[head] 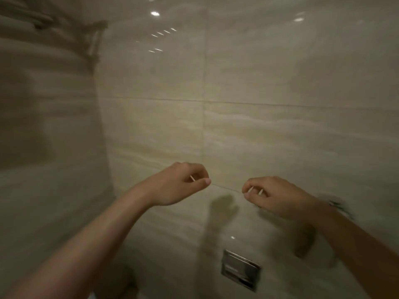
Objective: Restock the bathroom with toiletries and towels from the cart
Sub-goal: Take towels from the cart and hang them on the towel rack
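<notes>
Both my arms are raised in front of a beige tiled wall (259, 93). My left hand (181, 184) has its fingers curled, and a thin white stick (192, 178) shows between thumb and fingers. My right hand (274, 195) is curled too, with two thin white slivers (255, 190) showing under its fingers. What these sticks are I cannot tell. A metal towel rack (92, 39) with folded towels (19, 20) hangs at the top left, blurred. No cart is in view.
A chrome flush plate (240, 267) is set in the wall low down, below my right hand. A side wall (43, 137) closes off the left. The whole view is blurred by motion.
</notes>
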`<state>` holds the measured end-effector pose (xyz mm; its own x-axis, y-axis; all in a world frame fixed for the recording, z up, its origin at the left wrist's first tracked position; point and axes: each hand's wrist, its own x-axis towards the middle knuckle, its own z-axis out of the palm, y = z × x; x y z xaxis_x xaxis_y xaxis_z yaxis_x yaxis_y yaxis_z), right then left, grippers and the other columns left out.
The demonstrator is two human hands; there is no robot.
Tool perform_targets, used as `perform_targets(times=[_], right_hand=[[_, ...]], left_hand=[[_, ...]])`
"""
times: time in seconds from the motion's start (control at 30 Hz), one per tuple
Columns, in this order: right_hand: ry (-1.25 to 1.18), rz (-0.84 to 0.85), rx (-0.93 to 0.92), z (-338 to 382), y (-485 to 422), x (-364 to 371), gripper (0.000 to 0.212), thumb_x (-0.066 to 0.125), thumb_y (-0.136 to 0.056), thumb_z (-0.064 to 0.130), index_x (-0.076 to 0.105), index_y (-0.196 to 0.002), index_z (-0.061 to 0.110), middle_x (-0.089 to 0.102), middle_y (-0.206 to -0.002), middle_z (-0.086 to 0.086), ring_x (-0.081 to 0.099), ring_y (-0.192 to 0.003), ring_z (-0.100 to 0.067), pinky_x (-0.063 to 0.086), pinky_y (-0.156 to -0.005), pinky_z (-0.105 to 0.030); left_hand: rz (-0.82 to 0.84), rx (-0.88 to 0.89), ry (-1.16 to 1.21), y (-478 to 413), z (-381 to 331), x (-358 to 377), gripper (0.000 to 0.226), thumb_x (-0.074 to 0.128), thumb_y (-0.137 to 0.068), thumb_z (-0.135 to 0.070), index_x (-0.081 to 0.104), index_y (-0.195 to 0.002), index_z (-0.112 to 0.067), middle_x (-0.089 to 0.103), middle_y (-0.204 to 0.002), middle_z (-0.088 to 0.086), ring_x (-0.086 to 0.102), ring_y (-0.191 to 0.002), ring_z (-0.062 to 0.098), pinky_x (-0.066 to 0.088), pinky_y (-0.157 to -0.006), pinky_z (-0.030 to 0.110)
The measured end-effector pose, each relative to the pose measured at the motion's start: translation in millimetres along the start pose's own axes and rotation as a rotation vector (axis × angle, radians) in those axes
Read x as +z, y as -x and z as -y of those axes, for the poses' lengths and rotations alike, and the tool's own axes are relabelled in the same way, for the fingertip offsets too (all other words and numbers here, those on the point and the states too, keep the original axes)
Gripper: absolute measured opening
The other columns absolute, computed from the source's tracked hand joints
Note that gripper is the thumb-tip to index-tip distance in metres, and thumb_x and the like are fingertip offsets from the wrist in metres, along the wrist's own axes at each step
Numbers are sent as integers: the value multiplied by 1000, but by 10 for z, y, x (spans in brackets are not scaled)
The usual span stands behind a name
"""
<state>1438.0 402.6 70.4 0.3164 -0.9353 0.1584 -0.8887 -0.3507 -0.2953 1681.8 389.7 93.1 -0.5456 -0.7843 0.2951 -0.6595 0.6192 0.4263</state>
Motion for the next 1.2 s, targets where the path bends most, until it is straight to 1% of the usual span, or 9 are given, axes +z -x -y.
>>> perform_targets(times=[0.13,0.23,0.33,0.47,0.63,0.83,0.97,1.07,1.2], right_hand=[[-10,-28,151,-762,817,-198,25,44,-80,52,59,-82,31,56,-70,14,51,-69,-3,45,-74,-30],[-13,-16,246,-1261,1497,-352,15,50,-90,34,63,-89,27,60,-80,8,55,-75,-10,48,-78,-34],[-44,-17,333,-1682,2149,-472,8,50,-91,39,57,-88,37,57,-79,18,56,-74,-2,51,-78,-32],[-59,-41,491,-2173,2994,-610,11,47,-92,42,57,-93,37,56,-84,22,58,-79,-2,52,-80,-32],[-84,-52,722,-2701,4002,-715,23,45,-94,42,59,-107,30,54,-90,20,59,-84,-5,53,-83,-33],[-223,-159,937,-3236,4992,-728,20,49,-94,37,61,-105,26,63,-99,8,61,-91,-9,54,-85,-38],[-302,-244,1031,-3480,5441,-688,22,48,-95,31,64,-107,21,62,-101,7,59,-93,-6,50,-83,-24],[-374,-304,1126,-3682,5700,-599,21,49,-93,37,65,-100,25,66,-97,2,64,-88,-10,53,-80,-29],[-418,-382,1224,-4042,6024,-570,23,51,-94,26,66,-97,9,69,-93,-6,64,-82,-7,53,-79,-27]], left_hand=[[69,90,71,-383,-732,697,18,49,-93,-31,62,-96,-19,59,-80,-15,58,-79,0,44,-71,12],[133,191,43,-609,-1324,1241,22,47,-93,-34,62,-99,-18,65,-94,-6,61,-87,10,46,-75,21],[185,318,70,-770,-1926,1725,19,48,-93,-32,61,-95,-19,65,-94,-5,60,-87,9,41,-69,15],[314,423,110,-973,-2687,2299,20,45,-95,-34,59,-102,-22,64,-101,-6,60,-92,9,47,-78,26],[368,594,181,-1182,-3506,3046,22,46,-94,-33,60,-105,-20,63,-103,-7,59,-91,6,39,-66,8],[545,666,269,-1475,-4285,3902,24,46,-92,-39,59,-105,-23,62,-103,-8,60,-92,7,45,-76,22],[662,676,338,-1637,-4693,4397,20,48,-92,-35,60,-101,-22,63,-99,-6,59,-90,7,45,-78,23],[739,687,387,-1726,-4943,4737,17,48,-93,-35,61,-100,-25,64,-101,-6,59,-91,6,48,-80,24],[834,744,366,-1964,-5304,5279,13,48,-93,-36,59,-98,-31,64,-101,-10,59,-93,4,50,-82,26]])
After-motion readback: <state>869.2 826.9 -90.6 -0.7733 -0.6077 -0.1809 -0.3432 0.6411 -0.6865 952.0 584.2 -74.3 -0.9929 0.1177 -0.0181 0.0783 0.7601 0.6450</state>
